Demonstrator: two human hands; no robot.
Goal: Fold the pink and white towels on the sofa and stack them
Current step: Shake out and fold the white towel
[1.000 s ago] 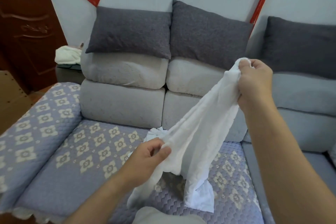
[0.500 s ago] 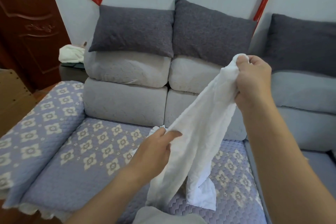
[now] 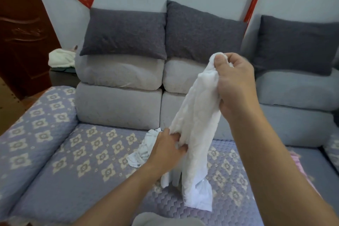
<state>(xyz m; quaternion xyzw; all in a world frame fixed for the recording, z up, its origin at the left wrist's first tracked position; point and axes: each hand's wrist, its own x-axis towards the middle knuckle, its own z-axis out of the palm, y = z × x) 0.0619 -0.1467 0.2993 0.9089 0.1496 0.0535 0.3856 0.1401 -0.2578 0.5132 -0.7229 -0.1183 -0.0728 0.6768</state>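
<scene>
The right hand is raised in front of the sofa's back cushions, fingers curled round the bunched top end of a white towel, which hangs down in a loose rope to the quilted seat cover. The left hand grips the same towel lower down, its fingers buried in the folds (how many are inside the cloth cannot be made out). The towel's bottom end crumples on the seat, so its full shape is hidden. Behind the left hand lies a second white towel, rumpled and partly covered by the wrist. A strip of pink towel shows on the seat beside the right forearm, mostly hidden behind it. Three dark grey pillows lean along the backrest.
</scene>
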